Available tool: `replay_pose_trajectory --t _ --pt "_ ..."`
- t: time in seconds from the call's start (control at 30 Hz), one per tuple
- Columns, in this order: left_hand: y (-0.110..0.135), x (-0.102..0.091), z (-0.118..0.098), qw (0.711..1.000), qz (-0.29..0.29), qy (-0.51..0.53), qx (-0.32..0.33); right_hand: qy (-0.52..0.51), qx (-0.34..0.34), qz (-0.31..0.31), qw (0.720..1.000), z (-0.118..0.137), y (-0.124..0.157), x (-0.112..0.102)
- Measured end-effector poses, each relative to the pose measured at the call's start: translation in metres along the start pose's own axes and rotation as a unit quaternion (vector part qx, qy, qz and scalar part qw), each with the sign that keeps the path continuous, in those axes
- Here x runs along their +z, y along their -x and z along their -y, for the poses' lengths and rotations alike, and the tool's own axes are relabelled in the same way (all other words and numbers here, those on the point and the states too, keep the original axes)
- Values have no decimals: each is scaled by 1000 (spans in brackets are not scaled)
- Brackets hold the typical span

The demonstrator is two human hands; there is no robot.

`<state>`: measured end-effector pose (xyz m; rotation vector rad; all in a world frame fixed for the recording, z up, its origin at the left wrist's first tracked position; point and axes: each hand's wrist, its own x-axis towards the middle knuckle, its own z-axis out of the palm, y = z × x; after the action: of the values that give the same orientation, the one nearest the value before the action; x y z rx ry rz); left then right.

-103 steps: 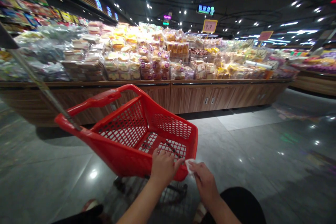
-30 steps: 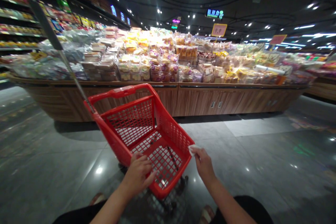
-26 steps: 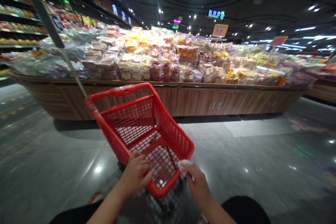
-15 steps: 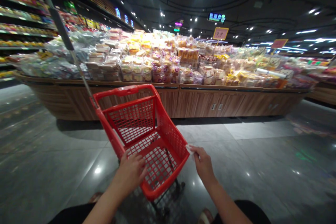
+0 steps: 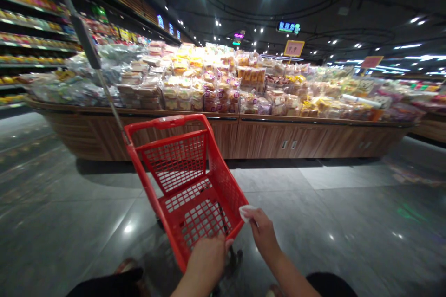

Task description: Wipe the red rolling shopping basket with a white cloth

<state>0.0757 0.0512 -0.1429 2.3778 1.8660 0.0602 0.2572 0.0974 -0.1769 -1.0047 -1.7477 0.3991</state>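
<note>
A red plastic shopping cart (image 5: 228,185) stands in front of me, tilted in view, its mesh basket holding nothing that I can see. My left hand (image 5: 209,255) is closed over the rim at the cart's near end, fingers curled inward and partly hidden. At the right rim, near the front corner, my right hand (image 5: 263,229) pinches a crumpled white wipe (image 5: 245,212) against the red plastic. A grey pole (image 5: 85,41) rises from the cart's far left corner, beside the handle (image 5: 169,122).
Behind the cart runs a long wooden display counter (image 5: 272,137) heaped with packaged bread (image 5: 219,88). A price sign (image 5: 294,48) stands above it. Stocked shelves (image 5: 31,41) line the left side. Grey tiled floor (image 5: 306,218) surrounds the cart.
My left hand has moved right and nearer, from the cart's left rim to its near end. The right hand has slid slightly nearer along the right rim with the wipe.
</note>
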Motion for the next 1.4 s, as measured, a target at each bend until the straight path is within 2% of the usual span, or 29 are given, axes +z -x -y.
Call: replay_pose_trajectory --t 0.1,0.17,0.3,0.4,0.57,0.6,0.77,0.9,1.0,1.17,1.23,1.3,1.4 --pt "6 0 5 1000 -9 -15 2 7 -8 1 1000 -4 -19 1" --pt "8 0 8 1000 -12 -18 6 5 -6 5 1000 -5 -22 1" --pt "12 -2 12 1000 -8 -12 12 -29 -4 28 999 -3 3 -4" --pt "18 -4 14 1000 9 -10 14 -57 23 46 997 -1 20 -15" --pt "32 -4 20 999 28 -7 32 -47 74 -36 995 7 13 -28" --pt "34 -3 22 999 31 -9 33 -51 73 -36 995 10 12 -27" --pt "42 0 32 998 33 -18 57 -69 36 89 993 21 11 -10" --pt "39 -3 37 997 27 -27 68 -44 29 59 997 16 -6 3" --pt "35 -6 41 996 18 -31 77 -39 36 50 997 12 -12 3" --pt "33 -9 50 994 15 -35 104 -50 29 136 989 17 10 -14" --pt "33 -10 54 992 18 -39 116 -41 14 164 986 17 10 -16" --pt "32 -11 59 991 21 -44 126 -17 -1 162 987 16 -2 -12" --pt "30 -11 64 990 17 -53 133 21 -16 128 991 11 -34 -1"
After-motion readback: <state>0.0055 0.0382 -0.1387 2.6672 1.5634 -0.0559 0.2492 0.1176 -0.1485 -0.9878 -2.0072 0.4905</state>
